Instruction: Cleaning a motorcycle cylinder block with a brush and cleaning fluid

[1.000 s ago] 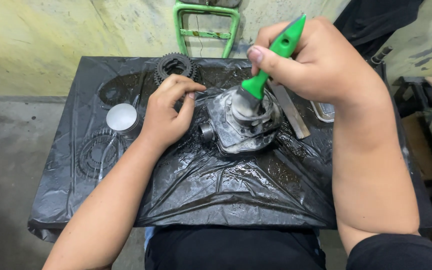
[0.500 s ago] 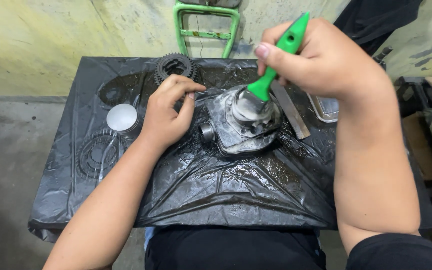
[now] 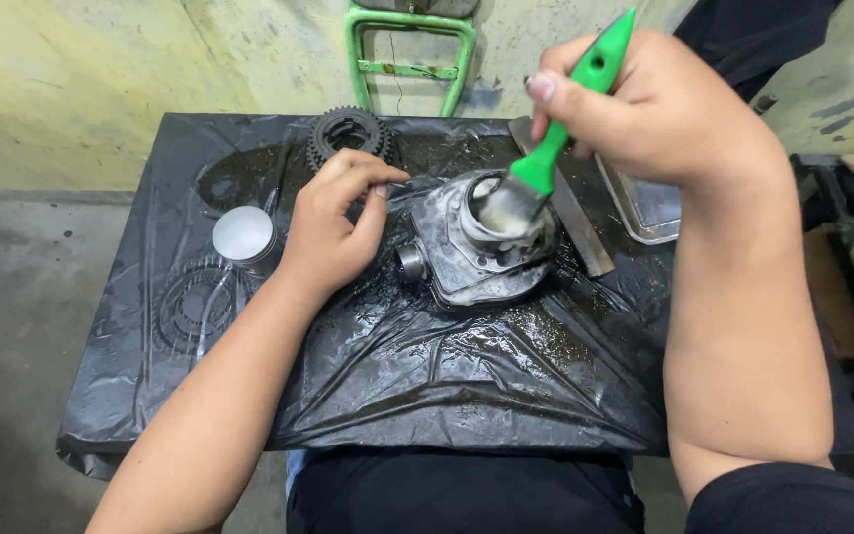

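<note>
Work surface: a small table under a wrinkled, oil-wet black plastic sheet [image 3: 427,386]; it lies beneath both hands, and the wet sheen is thickest just below the left fingers.
Metal part: a grey cast-metal housing with a round open bore [image 3: 476,247], lying flat on the sheet, just right of the left fingertips and directly under the right-hand fingers.
Look of the part: greasy and glistening, with pale residue inside the bore; a short round stub juts from its left side toward the left palm.
Right hand: the right hand [image 3: 664,114] has its fingers curled and pressed tight around the green plastic-handled brush [image 3: 555,148], bristles down in the bore.
Left hand: the left hand [image 3: 333,227] has its fingers bent and close together, tips at the housing's left edge; they pinch nothing that I can see.
Progress: judging by the wet sheet and smeared bore, brushing is well along, yet grime remains on the outer faces.
Beyond the fingertips: a dark toothed gear [image 3: 346,133].
Left of the left hand: a small round white-topped tin [image 3: 244,237].
Right of the brush: a flat metal bar [image 3: 565,203] and a shallow steel tray [image 3: 649,208].
</note>
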